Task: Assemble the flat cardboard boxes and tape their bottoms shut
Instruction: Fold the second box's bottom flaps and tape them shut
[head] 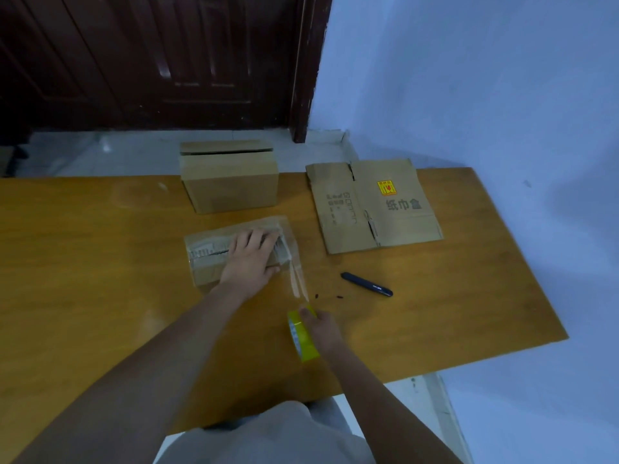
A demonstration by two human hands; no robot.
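Near mid-tabletop [100, 262], pressing left hand [249, 259] flat, fingers straight, on the small cardboard box [204, 262] while right hand [323, 329], grip clamped around the yellow tape roll [303, 336], draws the clear strip [296, 279] taut: keep tension straight, then smooth down over the seam.

You are looking down on a wooden table [100, 249], orange-brown, its glossy top filling the lower left and middle. Beyond its far edge, pale floor tiles [134, 155] are catching a dull reflection. A dark red-brown panelled door [150, 61] is standing closed at the upper left, its frame [310, 68] meeting a plain blue-white wall [485, 95] running down the right. Dim, bluish light is lying over everything.
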